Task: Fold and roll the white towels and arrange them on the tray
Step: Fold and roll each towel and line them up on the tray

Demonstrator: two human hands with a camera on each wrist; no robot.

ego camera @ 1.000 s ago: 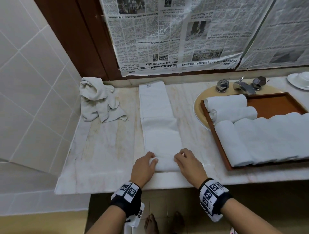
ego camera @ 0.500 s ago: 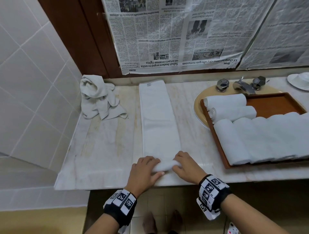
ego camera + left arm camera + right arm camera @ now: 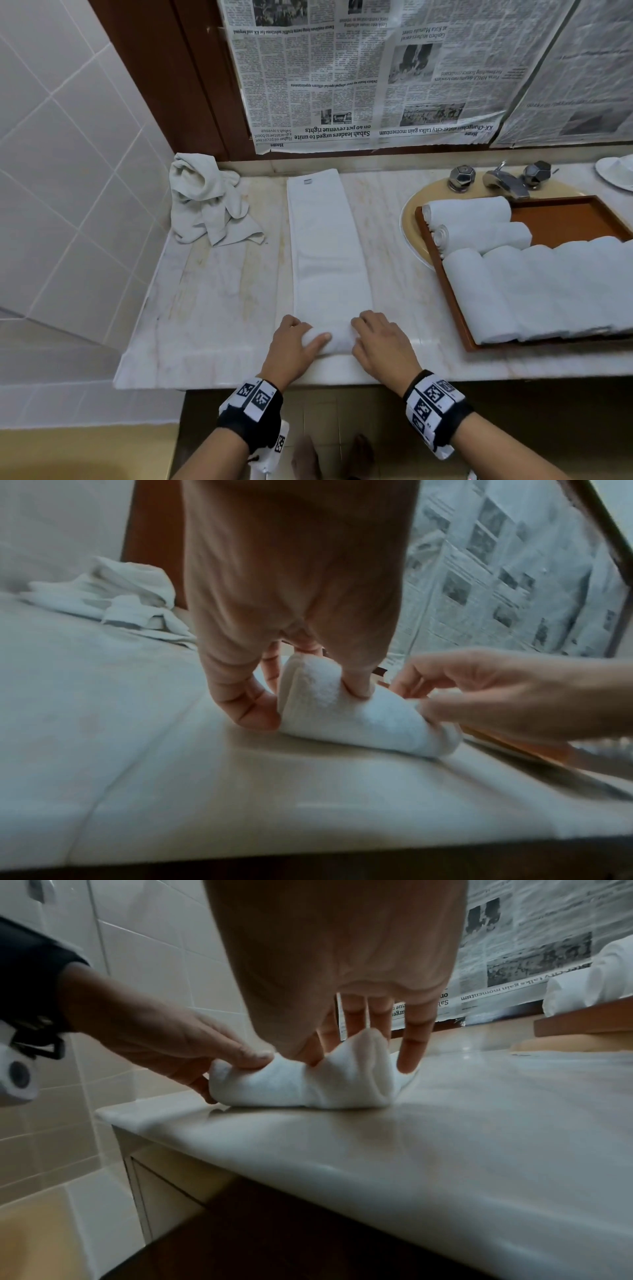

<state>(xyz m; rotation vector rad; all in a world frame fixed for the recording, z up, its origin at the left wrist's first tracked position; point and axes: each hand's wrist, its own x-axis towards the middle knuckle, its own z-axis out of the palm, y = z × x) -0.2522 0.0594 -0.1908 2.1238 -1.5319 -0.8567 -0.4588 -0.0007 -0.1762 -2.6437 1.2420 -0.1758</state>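
A long folded white towel (image 3: 325,246) lies as a strip on the marble counter, running away from me. Its near end is wound into a small roll (image 3: 334,341). My left hand (image 3: 294,342) grips the roll's left end, thumb pressed on top (image 3: 358,689), fingers curled behind. My right hand (image 3: 376,339) holds the right end, with its fingers (image 3: 411,1042) curled over the roll (image 3: 308,1083). The brown tray (image 3: 561,216) at the right carries several rolled white towels (image 3: 534,291).
A crumpled white towel (image 3: 205,202) lies at the counter's back left by the tiled wall. The tray sits over a basin with a tap (image 3: 503,180) behind it. Newspaper covers the wall behind. The counter's front edge runs just below my hands.
The towel's near end has been turned over into a small tight roll. Both hands have stayed at the near edge and shifted their hold on it.
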